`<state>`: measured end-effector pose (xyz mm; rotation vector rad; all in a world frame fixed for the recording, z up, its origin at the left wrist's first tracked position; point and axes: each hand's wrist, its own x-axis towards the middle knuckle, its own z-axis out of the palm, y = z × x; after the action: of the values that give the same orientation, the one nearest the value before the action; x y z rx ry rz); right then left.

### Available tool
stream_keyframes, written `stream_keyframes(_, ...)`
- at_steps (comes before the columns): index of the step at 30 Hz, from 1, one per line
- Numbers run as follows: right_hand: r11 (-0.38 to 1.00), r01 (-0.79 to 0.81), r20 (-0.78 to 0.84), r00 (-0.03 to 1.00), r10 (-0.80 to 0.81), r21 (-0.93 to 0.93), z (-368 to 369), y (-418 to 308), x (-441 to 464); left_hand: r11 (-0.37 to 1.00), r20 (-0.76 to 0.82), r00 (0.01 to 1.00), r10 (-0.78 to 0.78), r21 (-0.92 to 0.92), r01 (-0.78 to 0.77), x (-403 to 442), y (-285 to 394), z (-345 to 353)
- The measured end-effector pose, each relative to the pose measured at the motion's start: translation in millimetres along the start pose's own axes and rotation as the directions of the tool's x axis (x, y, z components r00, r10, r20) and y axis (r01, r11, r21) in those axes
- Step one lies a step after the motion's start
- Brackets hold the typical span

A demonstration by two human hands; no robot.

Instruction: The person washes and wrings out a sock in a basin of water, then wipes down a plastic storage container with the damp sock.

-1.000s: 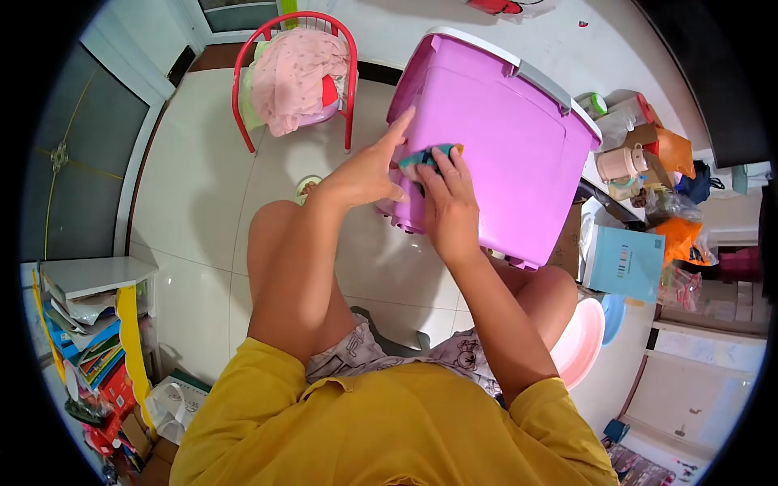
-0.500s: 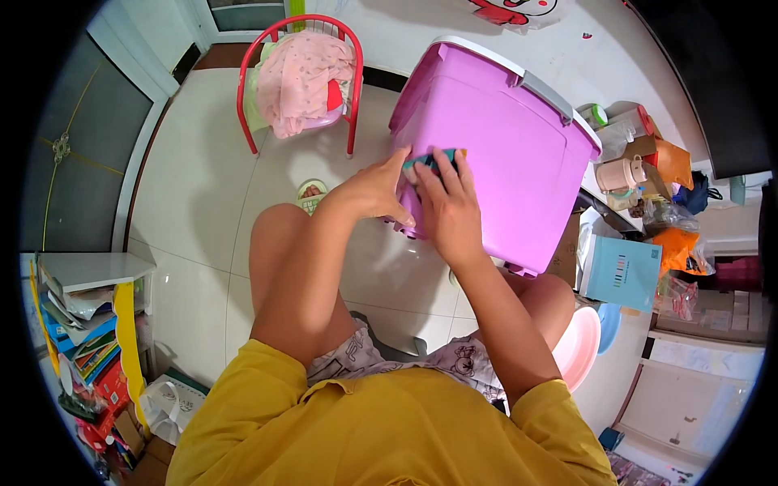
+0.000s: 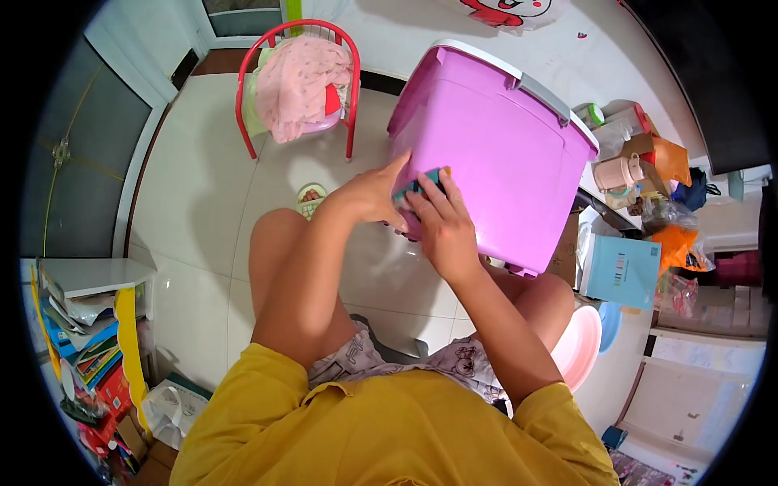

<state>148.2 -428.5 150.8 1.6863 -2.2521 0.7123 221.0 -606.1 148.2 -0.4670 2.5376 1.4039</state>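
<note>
A large pink-purple plastic box point(image 3: 506, 154) with a white rim and a grey handle is tilted in front of my knees. My right hand point(image 3: 446, 223) presses a teal patterned cloth point(image 3: 412, 190) against the box near its left edge, fingers over the cloth. Just to the left, my left hand point(image 3: 374, 193) rests at the box's near left corner, thumb and fingers spread apart, with nothing visible in it. Part of the cloth is hidden under my right fingers.
A red-framed chair point(image 3: 352, 105) holds a pink cloth point(image 3: 296, 85). At the right are a light blue box point(image 3: 622, 271), a pink basin point(image 3: 579, 348) and a peach jug point(image 3: 618, 174). Books point(image 3: 97, 356) fill a shelf at the left.
My right hand and the cloth have slid slightly down and left along the box since half a second ago. My left hand stays near the corner, having shifted slightly.
</note>
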Motion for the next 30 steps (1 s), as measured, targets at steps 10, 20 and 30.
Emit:
stream_keyframes(10, 0.996, -0.076, -0.028, 0.997, 0.078, 0.043, 3, 2, 10, 0.999, -0.017, 0.999, 0.04, 0.034, -0.039, -1, -6, -2)
stream_keyframes(20, 0.992, -0.055, -0.063, 0.996, 0.062, 0.111, 3, 3, -6, 0.999, -0.001, 1.0, -0.002, 0.036, 0.002, -2, -3, -3)
stream_keyframes(30, 0.996, -0.091, -0.169, 0.981, 0.094, 0.026, 7, 13, 11, 0.996, -0.008, 1.0, -0.002, -0.091, 0.001, -5, 5, -2)
